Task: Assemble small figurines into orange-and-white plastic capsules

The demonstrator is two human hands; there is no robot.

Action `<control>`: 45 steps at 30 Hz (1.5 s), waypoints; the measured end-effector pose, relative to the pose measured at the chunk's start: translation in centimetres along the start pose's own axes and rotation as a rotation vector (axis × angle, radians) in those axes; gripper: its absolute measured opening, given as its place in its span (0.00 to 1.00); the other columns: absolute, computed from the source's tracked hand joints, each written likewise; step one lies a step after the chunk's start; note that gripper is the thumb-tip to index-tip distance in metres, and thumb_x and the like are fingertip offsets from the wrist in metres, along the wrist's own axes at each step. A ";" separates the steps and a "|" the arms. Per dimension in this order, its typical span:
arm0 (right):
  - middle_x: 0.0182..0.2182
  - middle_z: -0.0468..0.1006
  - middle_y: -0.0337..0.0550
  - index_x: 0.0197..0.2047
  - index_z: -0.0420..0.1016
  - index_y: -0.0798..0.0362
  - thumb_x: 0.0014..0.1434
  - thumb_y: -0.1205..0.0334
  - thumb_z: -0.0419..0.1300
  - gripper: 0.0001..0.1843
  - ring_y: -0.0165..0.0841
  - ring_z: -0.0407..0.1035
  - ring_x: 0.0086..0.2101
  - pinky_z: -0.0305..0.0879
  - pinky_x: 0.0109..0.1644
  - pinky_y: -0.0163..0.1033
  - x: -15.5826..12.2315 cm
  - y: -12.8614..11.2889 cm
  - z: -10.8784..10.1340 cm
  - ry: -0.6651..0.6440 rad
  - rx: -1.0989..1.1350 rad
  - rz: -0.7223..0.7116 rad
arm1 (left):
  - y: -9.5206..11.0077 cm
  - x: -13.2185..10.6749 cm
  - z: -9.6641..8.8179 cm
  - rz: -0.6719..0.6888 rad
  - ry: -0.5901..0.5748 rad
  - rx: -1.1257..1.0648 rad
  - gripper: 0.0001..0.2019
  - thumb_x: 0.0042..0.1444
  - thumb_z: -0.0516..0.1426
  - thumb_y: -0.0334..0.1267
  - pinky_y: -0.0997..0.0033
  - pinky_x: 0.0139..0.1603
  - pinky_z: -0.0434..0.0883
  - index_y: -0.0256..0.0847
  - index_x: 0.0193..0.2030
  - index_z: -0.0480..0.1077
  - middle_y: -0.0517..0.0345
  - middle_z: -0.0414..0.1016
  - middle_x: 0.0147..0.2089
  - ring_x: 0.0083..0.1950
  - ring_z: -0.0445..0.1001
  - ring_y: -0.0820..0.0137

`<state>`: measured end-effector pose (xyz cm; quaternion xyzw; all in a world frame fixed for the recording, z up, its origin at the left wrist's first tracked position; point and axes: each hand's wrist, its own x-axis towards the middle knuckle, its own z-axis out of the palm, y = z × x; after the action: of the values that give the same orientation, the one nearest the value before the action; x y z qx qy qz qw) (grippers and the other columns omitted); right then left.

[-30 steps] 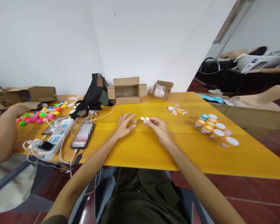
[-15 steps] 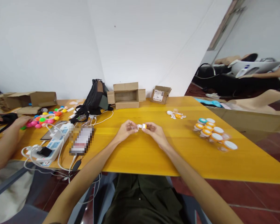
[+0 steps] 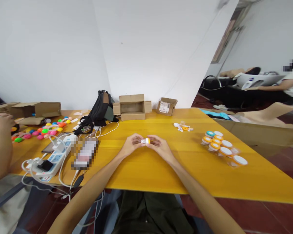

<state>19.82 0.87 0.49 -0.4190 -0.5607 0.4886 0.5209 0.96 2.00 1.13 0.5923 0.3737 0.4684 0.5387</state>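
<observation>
L hand (image 3: 132,145) grips jar (image 3: 142,141); R hand (image 3: 161,146) grips cap (image 3: 147,140). Jar approx. horiz. betw. hands, over bench (image 3: 136,175), cap toward 3 o'clock. Step (est.): cap held at jar mouth; seating unconfirmed. Next move calls for coaxial alignment, L hand steady. From jar: loose parts (image 3: 183,126), 2 o'clock; filled-out cluster (image 3: 217,142), 3 o'clock.

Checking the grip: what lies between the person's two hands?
In the head view, a small white-and-orange item lies between the left hand and right hand.
</observation>
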 end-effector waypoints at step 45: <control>0.26 0.80 0.43 0.32 0.82 0.52 0.49 0.31 0.67 0.29 0.35 0.74 0.26 0.73 0.33 0.41 -0.6 0.0 0.1 -0.147 -0.077 0.019 | -0.4 -0.9 0.5 0.152 -0.041 0.102 0.17 0.45 0.72 0.43 0.62 0.54 0.73 0.40 0.40 0.75 0.53 0.80 0.42 0.45 0.78 0.64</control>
<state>19.77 0.27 0.34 -0.4070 -0.6120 0.5008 0.4571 1.23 1.08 0.59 0.6551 0.3398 0.4762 0.4782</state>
